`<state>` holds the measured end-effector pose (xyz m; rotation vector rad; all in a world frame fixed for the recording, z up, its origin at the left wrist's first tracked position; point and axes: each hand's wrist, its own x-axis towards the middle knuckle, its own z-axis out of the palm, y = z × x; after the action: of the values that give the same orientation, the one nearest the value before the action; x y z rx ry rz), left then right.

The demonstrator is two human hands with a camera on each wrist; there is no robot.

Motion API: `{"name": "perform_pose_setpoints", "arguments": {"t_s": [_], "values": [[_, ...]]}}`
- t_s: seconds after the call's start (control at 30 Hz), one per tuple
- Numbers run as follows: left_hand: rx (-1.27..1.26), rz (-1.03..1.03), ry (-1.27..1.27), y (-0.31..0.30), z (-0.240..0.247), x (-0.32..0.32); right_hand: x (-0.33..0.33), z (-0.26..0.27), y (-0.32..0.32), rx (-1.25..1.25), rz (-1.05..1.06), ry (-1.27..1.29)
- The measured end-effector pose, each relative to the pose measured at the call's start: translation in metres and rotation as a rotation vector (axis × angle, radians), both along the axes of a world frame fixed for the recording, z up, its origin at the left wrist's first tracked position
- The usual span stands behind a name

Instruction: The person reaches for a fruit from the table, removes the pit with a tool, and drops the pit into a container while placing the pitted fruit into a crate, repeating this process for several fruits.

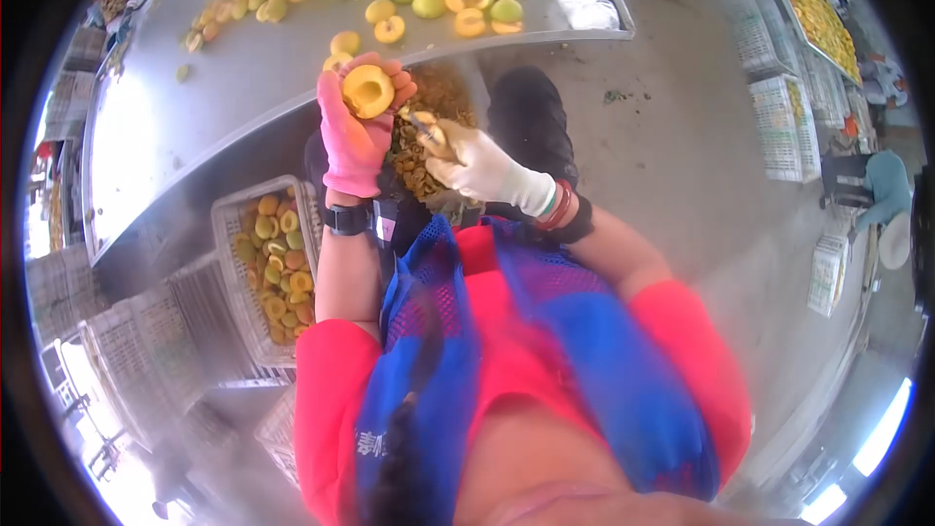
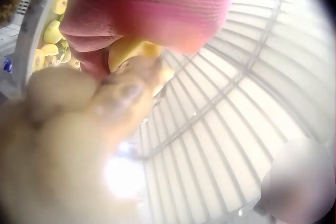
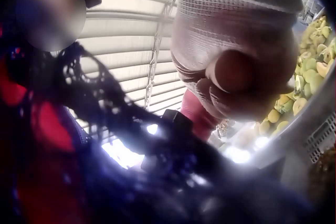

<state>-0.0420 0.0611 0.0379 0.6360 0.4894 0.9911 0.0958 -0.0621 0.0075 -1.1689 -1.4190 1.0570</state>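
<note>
In the head view, my left hand, in a pink glove, holds a halved yellow peach cut side up, with a hollow in its middle. My right hand, in a white glove, grips a small tool with a dark metal head, pointed toward the peach half and just right of it. The right wrist view shows the tool's round handle end sticking out of the glove. Yellow flesh shows under the pink glove in the left wrist view. Below both hands, a container of brown pits and scraps sits between the knees.
A metal table ahead carries many whole and halved peaches and a white bundle at its right corner. A crate of peach halves stands at the left. Stacked crates and another person are at the right.
</note>
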Motion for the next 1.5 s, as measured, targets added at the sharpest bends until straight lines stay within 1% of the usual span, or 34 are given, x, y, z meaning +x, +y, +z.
{"name": "perform_pose_setpoints", "arguments": {"t_s": [0.07, 0.1, 0.13, 0.17, 0.2, 0.23, 0.27, 0.3, 0.33, 0.4, 0.43, 0.47, 0.5, 0.57, 0.6, 0.63, 0.7, 0.77, 0.8, 0.87, 0.9, 0.97, 1.0, 1.07, 1.1, 1.13, 1.17, 1.2, 1.27, 1.3, 1.37, 1.4, 1.47, 1.5], "values": [[0.008, 0.097, 0.04, 0.006, -0.004, -0.02, 0.002, -0.001, -0.001, 0.011, -0.214, -0.288], [0.065, 0.199, 0.15, 0.008, -0.006, -0.035, 0.001, -0.001, 0.001, 0.006, -0.236, -0.43], [0.125, 0.299, 0.26, 0.009, -0.006, -0.053, 0.001, -0.007, 0.003, 0.004, -0.233, -0.427], [0.263, 0.411, 0.551, 0.009, -0.003, -0.073, 0.003, -0.015, 0.005, -0.041, -0.208, -0.528], [0.335, 0.505, 0.7, 0.011, -0.005, -0.098, 0.003, -0.022, 0.006, -0.083, -0.182, -0.626], [0.373, 0.629, 0.902, 0.018, -0.018, -0.127, 0.001, -0.025, 0.006, -0.081, -0.18, -0.622], [0.255, 0.699, 1.144, 0.019, -0.017, -0.15, 0.0, -0.028, 0.005, -0.017, -0.217, -0.597], [0.241, 0.634, 1.66, 0.015, -0.011, -0.174, -0.001, -0.029, 0.004, 0.044, -0.251, -0.572], [0.235, 0.633, 1.666, 0.016, -0.013, -0.189, 0.0, -0.031, 0.006, 0.04, -0.245, -0.568], [0.231, 0.474, 2.302, 0.014, -0.016, -0.206, 0.004, -0.032, 0.011, -0.108, -0.109, -0.724], [0.286, 0.516, 2.179, 0.017, -0.017, -0.204, 0.002, -0.031, 0.011, -0.108, -0.107, -0.721], [0.315, 0.51, 2.066, 0.023, -0.021, -0.196, 0.0, -0.029, 0.012, -0.125, -0.105, -0.681], [0.336, 0.502, 1.952, 0.028, -0.014, -0.173, 0.0, -0.027, 0.012, -0.143, -0.099, -0.644], [0.493, 0.415, 1.668, 0.055, -0.039, -0.151, -0.003, -0.027, 0.012, -0.113, -0.115, -0.595], [0.581, 0.338, 1.755, 0.073, -0.049, -0.136, -0.004, -0.027, 0.012, -0.077, -0.14, -0.544], [0.672, 0.258, 1.837, 0.092, -0.057, -0.12, -0.005, -0.03, 0.012, -0.077, -0.139, -0.547], [0.643, 0.114, 1.858, 0.127, -0.067, -0.083, -0.003, -0.039, 0.01, -0.082, -0.15, -0.498], [0.543, -0.073, 1.879, 0.16, -0.081, -0.056, -0.001, -0.034, 0.006, -0.085, -0.165, -0.48], [0.544, -0.075, 1.874, 0.172, -0.091, -0.048, 0.0, -0.032, 0.004, -0.087, -0.178, -0.456], [0.547, -0.215, 1.878, 0.188, -0.114, -0.037, 0.004, -0.033, 0.002, -0.111, -0.188, -0.47], [0.55, -0.218, 1.874, 0.19, -0.114, -0.035, 0.005, -0.032, 0.002, -0.13, -0.195, -0.48], [0.455, -0.299, 1.748, 0.193, -0.115, -0.032, 0.007, -0.029, 0.001, -0.12, -0.217, -0.467], [0.454, -0.299, 1.747, 0.19, -0.111, -0.03, 0.007, -0.027, 0.001, -0.108, -0.236, -0.449], [0.582, -0.167, 1.634, 0.174, -0.099, -0.028, 0.008, -0.023, 0.002, -0.142, -0.23, -0.443], [0.58, -0.165, 1.638, 0.166, -0.097, -0.028, 0.008, -0.022, 0.002, -0.174, -0.224, -0.437], [0.65, -0.036, 1.541, 0.158, -0.096, -0.026, 0.007, -0.023, 0.004, -0.173, -0.223, -0.436], [0.717, 0.09, 1.438, 0.149, -0.095, -0.024, 0.006, -0.025, 0.004, -0.107, -0.251, -0.42], [0.716, 0.089, 1.438, 0.136, -0.087, -0.021, 0.006, -0.027, 0.004, -0.043, -0.279, -0.403], [1.008, 0.189, 1.329, 0.104, -0.062, -0.018, 0.006, -0.019, 0.005, -0.042, -0.286, -0.385], [1.008, 0.185, 1.329, 0.089, -0.055, -0.017, 0.006, -0.015, 0.005, -0.039, -0.291, -0.368], [0.719, 0.001, 0.985, 0.06, -0.044, -0.015, 0.005, -0.015, 0.007, -0.027, -0.289, -0.354], [0.717, -0.003, 0.985, 0.048, -0.043, -0.014, 0.004, -0.014, 0.008, -0.012, -0.285, -0.343], [0.322, -0.057, 0.533, 0.022, -0.04, -0.008, 0.002, -0.003, 0.009, -0.012, -0.274, -0.315], [0.253, -0.067, 0.457, 0.006, -0.026, -0.002, 0.002, 0.001, 0.009, -0.005, -0.262, -0.289]]}}
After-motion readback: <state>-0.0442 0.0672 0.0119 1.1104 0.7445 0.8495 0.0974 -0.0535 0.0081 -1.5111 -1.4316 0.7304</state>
